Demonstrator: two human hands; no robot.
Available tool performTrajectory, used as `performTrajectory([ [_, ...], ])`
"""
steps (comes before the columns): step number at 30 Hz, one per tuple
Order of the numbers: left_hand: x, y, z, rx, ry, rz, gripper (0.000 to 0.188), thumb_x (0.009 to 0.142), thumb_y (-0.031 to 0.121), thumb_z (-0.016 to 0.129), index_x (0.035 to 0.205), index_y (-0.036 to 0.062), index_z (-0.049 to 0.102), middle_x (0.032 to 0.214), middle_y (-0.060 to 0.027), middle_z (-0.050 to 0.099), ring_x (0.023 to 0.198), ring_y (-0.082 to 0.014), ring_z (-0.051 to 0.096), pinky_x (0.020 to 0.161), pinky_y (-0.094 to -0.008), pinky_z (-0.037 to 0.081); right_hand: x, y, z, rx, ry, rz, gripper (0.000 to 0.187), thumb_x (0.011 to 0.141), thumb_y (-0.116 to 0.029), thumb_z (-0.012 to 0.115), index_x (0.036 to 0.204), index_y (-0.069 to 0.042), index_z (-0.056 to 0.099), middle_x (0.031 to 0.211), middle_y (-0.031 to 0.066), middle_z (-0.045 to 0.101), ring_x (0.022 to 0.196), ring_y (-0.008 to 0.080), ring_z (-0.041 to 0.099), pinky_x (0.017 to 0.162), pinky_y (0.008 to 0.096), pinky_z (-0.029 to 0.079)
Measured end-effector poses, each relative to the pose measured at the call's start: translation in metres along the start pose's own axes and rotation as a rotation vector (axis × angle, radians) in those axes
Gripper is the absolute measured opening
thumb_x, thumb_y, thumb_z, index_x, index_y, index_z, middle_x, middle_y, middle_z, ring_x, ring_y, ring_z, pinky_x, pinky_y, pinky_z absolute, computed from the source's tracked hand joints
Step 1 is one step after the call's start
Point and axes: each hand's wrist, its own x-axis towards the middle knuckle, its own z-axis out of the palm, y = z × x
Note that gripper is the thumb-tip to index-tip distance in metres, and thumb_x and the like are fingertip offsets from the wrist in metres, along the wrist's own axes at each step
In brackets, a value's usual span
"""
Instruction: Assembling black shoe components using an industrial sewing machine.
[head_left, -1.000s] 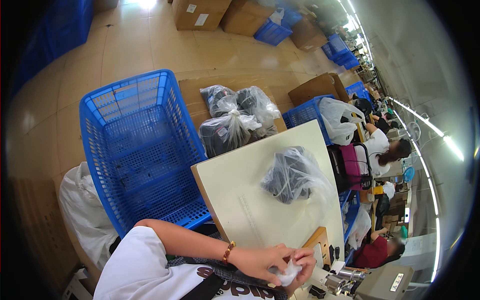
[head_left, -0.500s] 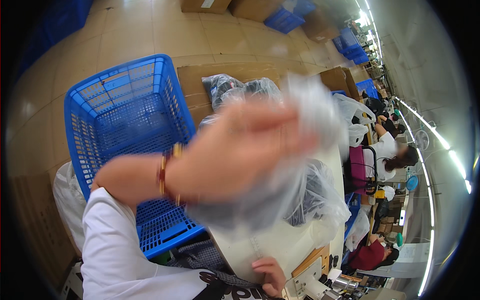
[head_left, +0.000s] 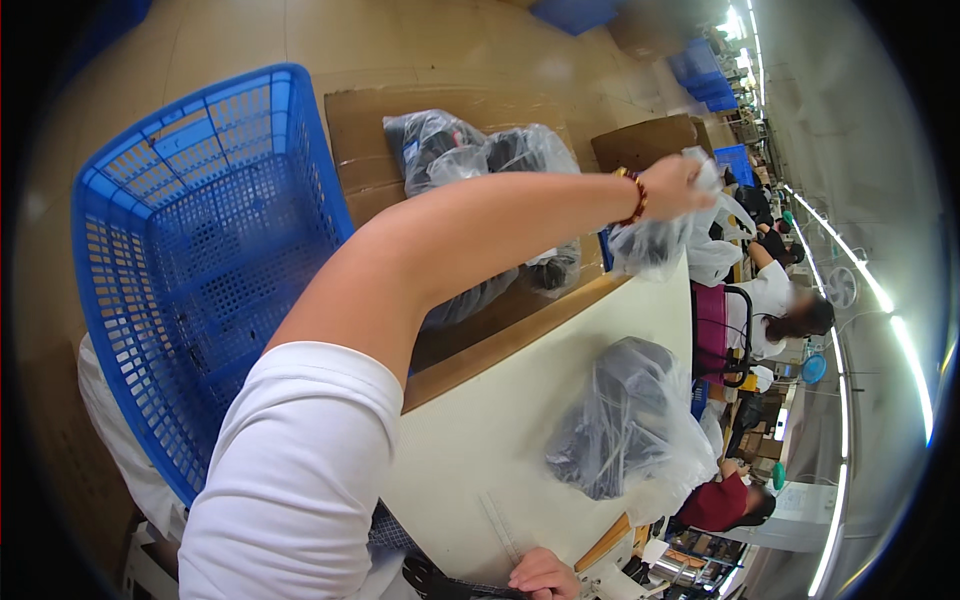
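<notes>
- Table [head_left: 450, 470]: carries a second bag [head_left: 625, 420] near its right edge and a ruler [head_left: 498, 525] toward its near edge.
- Left hand [head_left: 675, 190]: closed on the top of a clear bag [head_left: 645, 248], at the table's far right corner.
- Right hand [head_left: 545, 574]: at the near edge, beside the ruler; grip cannot be determined.
- Crate [head_left: 180, 140]: beyond the left edge.

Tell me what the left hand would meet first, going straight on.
Beyond the clear bag it grips, the left hand would probably meet the white bag, though depth is unclear.
</notes>
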Motion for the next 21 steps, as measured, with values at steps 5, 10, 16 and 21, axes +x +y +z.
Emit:
performTrajectory([
  [5, -0.061, -0.085, -0.032, 0.486, -0.415, -0.258, 0.030, 0.086, 0.025, 0.071, 0.103, 0.0023, 0.061, 0.105, -0.0233, 0.069, 0.104, -0.0395, 0.066, 0.088, -0.0438, 0.053, -0.003, 0.002, 0.003, -0.051, 0.038, 0.010, 0.022, 0.096, -0.015, 0.055, 0.087, 0.001, 0.065, 0.080, 0.0143, 0.066, 0.068, 0.0237, 0.061, 0.060, 0.0348, 0.044],
  [10, -0.088, -0.089, -0.038, 0.583, -0.690, 0.095, 0.024, 0.081, 0.009, 0.064, 0.103, -0.0006, 0.064, 0.102, -0.0215, 0.070, 0.097, -0.0397, 0.066, 0.084, -0.0449, 0.052, -0.006, 0.005, 0.007, -0.126, 0.032, -0.016, 0.020, 0.097, -0.013, 0.054, 0.090, 0.002, 0.064, 0.080, 0.0149, 0.066, 0.065, 0.0220, 0.057, 0.057, 0.0328, 0.044],
  [16, -0.074, -0.090, -0.042, 0.385, -0.943, -0.139, 0.035, 0.079, 0.022, 0.067, 0.104, -0.0008, 0.070, 0.104, -0.0212, 0.071, 0.097, -0.0363, 0.067, 0.079, -0.0423, 0.050, 0.000, 0.005, 0.017, -0.180, 0.096, -0.044, 0.017, 0.097, -0.006, 0.051, 0.089, 0.004, 0.062, 0.078, 0.0167, 0.064, 0.063, 0.0202, 0.055, 0.054, 0.0296, 0.043],
  [21, -0.109, -0.104, 0.010, 0.916, -1.082, 0.249, 0.035, 0.076, 0.028, 0.070, 0.107, 0.0127, 0.075, 0.120, -0.0141, 0.065, 0.117, -0.0323, 0.059, 0.094, -0.0450, 0.050, 0.005, 0.004, 0.021, -0.269, 0.092, -0.078, 0.018, 0.097, -0.006, 0.048, 0.088, 0.004, 0.060, 0.078, 0.0172, 0.064, 0.064, 0.0200, 0.055, 0.055, 0.0293, 0.043],
])
